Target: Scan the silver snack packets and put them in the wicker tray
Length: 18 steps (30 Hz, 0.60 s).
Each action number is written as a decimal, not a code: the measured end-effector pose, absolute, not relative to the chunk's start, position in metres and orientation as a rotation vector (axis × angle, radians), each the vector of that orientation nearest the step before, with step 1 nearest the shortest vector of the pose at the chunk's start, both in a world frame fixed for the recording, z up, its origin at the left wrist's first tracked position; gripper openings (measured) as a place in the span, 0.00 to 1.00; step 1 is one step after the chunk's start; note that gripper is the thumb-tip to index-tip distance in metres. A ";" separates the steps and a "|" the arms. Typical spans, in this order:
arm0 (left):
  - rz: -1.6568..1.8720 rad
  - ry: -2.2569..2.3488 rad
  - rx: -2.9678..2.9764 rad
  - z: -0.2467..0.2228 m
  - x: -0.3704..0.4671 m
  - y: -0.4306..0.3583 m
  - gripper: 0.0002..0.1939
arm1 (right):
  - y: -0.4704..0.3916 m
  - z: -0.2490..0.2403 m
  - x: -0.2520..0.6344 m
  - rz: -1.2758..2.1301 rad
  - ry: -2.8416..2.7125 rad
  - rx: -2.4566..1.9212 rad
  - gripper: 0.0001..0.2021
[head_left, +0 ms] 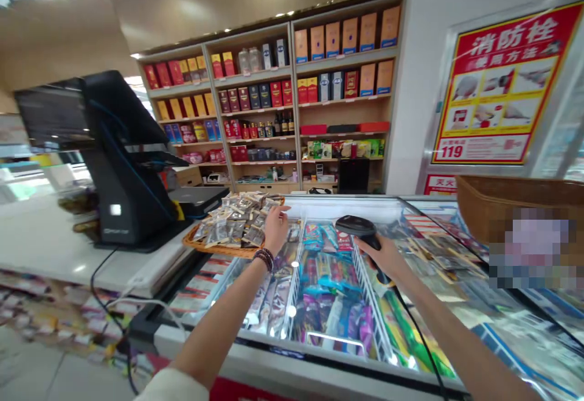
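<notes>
My right hand point(383, 257) is wrapped around the handle of a black barcode scanner point(356, 226), whose head points left above the freezer's glass top. A black cable trails from the scanner's handle toward the front edge. My left hand point(276, 229), with a dark beaded bracelet at the wrist, reaches over the right side of a shallow wicker tray point(194, 244). Its visible fingers are stretched out, and I see nothing held in them. Small clear packets point(232, 221) are heaped on that tray, close beside the hand.
Under the glass of the chest freezer point(255, 346), wire baskets hold colourful packaged ices point(328, 273). A black checkout terminal point(123, 176) stands on the white counter point(41, 230) at left. A brown basket point(479, 206) sits at right. Shelves of boxed goods point(255, 97) line the back wall.
</notes>
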<state>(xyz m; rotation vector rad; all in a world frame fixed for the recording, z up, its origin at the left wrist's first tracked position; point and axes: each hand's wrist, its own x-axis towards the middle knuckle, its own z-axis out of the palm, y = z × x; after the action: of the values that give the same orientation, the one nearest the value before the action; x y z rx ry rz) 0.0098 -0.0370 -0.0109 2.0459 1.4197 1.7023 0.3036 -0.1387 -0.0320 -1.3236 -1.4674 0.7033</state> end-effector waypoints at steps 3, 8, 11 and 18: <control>1.631 1.713 2.019 -0.008 -0.038 -0.034 0.16 | -0.126 -0.030 0.269 0.744 -1.498 -1.276 0.24; 1.249 2.083 2.101 -0.015 -0.078 -0.029 0.16 | -0.113 -0.025 0.218 0.824 -1.525 -1.184 0.25; 1.038 2.212 2.121 -0.021 -0.076 -0.027 0.16 | -0.109 -0.028 0.195 0.844 -1.520 -1.142 0.24; 0.958 2.324 1.988 -0.024 -0.063 -0.017 0.16 | -0.105 -0.051 0.177 0.895 -1.540 -1.159 0.24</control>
<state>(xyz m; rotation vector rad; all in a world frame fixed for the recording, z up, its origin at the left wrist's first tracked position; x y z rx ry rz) -0.0632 -0.0174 -0.0244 1.9877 2.3237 0.9582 0.1774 -0.1053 -0.0505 -1.1591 -1.5398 0.8952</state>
